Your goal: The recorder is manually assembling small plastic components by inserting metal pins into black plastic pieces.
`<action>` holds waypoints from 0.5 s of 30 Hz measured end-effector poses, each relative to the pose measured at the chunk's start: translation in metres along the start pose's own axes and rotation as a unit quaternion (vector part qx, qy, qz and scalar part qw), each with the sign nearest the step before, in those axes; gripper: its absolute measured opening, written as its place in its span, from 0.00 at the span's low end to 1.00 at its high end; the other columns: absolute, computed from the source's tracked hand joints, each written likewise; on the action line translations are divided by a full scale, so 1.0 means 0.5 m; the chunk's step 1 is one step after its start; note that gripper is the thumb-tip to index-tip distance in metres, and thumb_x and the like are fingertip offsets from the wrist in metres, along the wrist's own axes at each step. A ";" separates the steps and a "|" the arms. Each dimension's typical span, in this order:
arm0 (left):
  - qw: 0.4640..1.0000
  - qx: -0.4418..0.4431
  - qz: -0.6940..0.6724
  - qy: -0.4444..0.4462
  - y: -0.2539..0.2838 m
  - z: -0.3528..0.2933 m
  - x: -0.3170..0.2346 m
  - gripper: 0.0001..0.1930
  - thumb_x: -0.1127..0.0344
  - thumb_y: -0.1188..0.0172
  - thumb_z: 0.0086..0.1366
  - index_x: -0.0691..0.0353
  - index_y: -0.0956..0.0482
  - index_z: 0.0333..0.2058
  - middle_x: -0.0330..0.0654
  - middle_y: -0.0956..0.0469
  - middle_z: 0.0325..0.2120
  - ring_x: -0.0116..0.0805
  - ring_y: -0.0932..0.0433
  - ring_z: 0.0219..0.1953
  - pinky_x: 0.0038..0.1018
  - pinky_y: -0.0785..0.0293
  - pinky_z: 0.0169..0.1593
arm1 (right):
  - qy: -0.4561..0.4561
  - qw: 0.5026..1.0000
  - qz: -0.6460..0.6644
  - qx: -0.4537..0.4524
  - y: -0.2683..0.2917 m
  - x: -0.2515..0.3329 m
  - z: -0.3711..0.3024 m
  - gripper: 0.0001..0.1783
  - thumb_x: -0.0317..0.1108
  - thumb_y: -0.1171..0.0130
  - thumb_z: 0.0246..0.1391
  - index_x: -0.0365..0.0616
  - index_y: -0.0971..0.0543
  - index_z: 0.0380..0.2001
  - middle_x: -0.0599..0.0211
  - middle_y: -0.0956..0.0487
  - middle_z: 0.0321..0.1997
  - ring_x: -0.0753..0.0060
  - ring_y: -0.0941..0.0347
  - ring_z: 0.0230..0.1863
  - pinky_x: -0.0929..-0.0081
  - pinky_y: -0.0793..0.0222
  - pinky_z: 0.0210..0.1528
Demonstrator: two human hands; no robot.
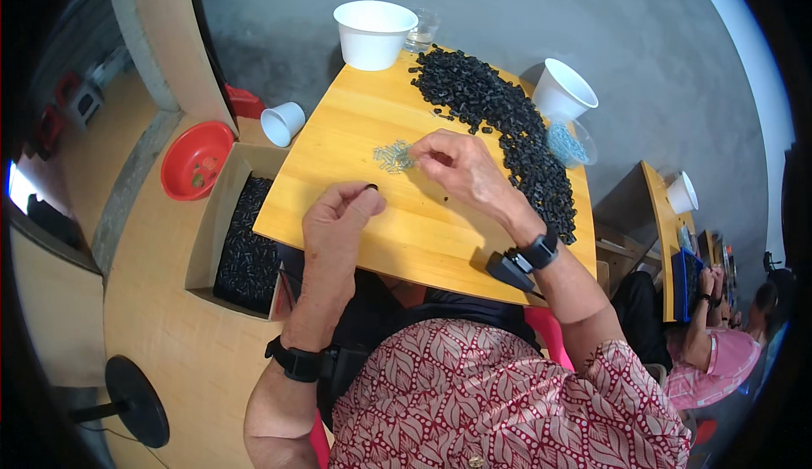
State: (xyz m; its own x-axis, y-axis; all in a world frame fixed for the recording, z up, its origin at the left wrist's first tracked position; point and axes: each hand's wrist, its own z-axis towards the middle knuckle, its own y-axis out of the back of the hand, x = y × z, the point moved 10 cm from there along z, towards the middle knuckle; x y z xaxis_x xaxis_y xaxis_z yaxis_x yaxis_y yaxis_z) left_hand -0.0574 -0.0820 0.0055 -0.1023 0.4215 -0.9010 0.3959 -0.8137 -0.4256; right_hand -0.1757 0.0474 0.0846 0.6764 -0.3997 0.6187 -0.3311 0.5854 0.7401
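Note:
Between the thumb and fingertips of my left hand (337, 224), a small black plastic piece (372, 186) shows at the near left of the table. My right hand (463, 169) has its thumb and fingers pinched together at the edge of a little heap of thin silvery metal pieces (392, 157), perhaps springs or screws. Whatever sits in that pinch is too small to make out. Past the right hand, a long pile of small black plastic pieces (482, 88) curves along the table's far and right sides. One tiny dark bit (446, 199) lies beneath my right wrist.
A white tub (372, 42) and a clear cup (422, 31) stand at the back of the yellow table (338, 122). Another white tub (564, 88) and a clear bowl of blue bits (568, 143) sit right. Left, below, is a carton (203, 249) of black pieces. A co-worker (710, 351) sits far right.

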 end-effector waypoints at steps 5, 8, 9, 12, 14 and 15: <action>0.999 -0.034 -0.016 0.002 0.031 0.007 -0.004 0.08 0.68 0.37 0.67 0.62 0.20 0.43 0.35 0.19 0.35 0.23 0.20 0.40 0.18 0.27 0.45 | 0.057 0.989 -0.133 0.019 -0.069 -0.003 0.034 0.06 0.30 0.41 0.53 0.41 0.18 0.33 0.59 0.20 0.34 0.58 0.21 0.34 0.65 0.26 0.37; 0.999 -0.023 -0.029 -0.008 0.024 0.006 0.003 0.08 0.67 0.37 0.67 0.61 0.20 0.43 0.35 0.19 0.35 0.22 0.20 0.40 0.17 0.27 0.44 | 0.053 0.988 -0.141 0.013 -0.082 -0.010 0.039 0.04 0.29 0.40 0.51 0.42 0.19 0.29 0.58 0.20 0.33 0.52 0.22 0.35 0.60 0.26 0.38; 0.999 -0.024 -0.029 -0.008 0.022 0.004 0.002 0.08 0.67 0.37 0.67 0.61 0.20 0.43 0.35 0.19 0.35 0.22 0.20 0.40 0.17 0.27 0.44 | 0.071 0.985 -0.158 0.019 -0.092 -0.012 0.038 0.03 0.30 0.40 0.51 0.42 0.19 0.29 0.59 0.20 0.33 0.52 0.22 0.35 0.60 0.26 0.38; 0.999 -0.026 -0.037 -0.003 0.014 0.003 0.002 0.09 0.70 0.37 0.67 0.67 0.21 0.42 0.39 0.19 0.35 0.25 0.21 0.39 0.19 0.26 0.46 | 0.094 0.978 -0.184 0.018 -0.097 -0.016 0.035 0.03 0.30 0.39 0.50 0.43 0.19 0.28 0.59 0.20 0.32 0.52 0.22 0.34 0.60 0.25 0.38; 1.000 -0.017 -0.024 0.003 0.017 0.006 0.011 0.09 0.69 0.36 0.66 0.62 0.21 0.43 0.35 0.19 0.35 0.23 0.20 0.40 0.17 0.27 0.45 | 0.102 0.977 -0.188 0.013 -0.101 -0.011 0.035 0.03 0.30 0.38 0.50 0.44 0.19 0.28 0.59 0.20 0.32 0.51 0.22 0.34 0.60 0.25 0.38; 1.000 -0.018 -0.023 0.003 0.017 0.005 0.013 0.09 0.69 0.36 0.66 0.62 0.21 0.43 0.35 0.19 0.35 0.23 0.20 0.40 0.17 0.27 0.45 | 0.107 0.975 -0.193 0.007 -0.101 -0.004 0.032 0.02 0.29 0.39 0.49 0.42 0.20 0.27 0.57 0.21 0.32 0.49 0.22 0.35 0.57 0.25 0.38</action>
State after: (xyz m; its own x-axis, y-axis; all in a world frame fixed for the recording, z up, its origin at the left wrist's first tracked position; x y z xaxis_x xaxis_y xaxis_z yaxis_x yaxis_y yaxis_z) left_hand -0.0568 -0.0872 -0.0044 -0.1156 0.4609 -0.8799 0.4227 -0.7788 -0.4634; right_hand -0.1709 0.0074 0.0501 0.8738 -0.4308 0.2254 -0.0324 0.4110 0.9111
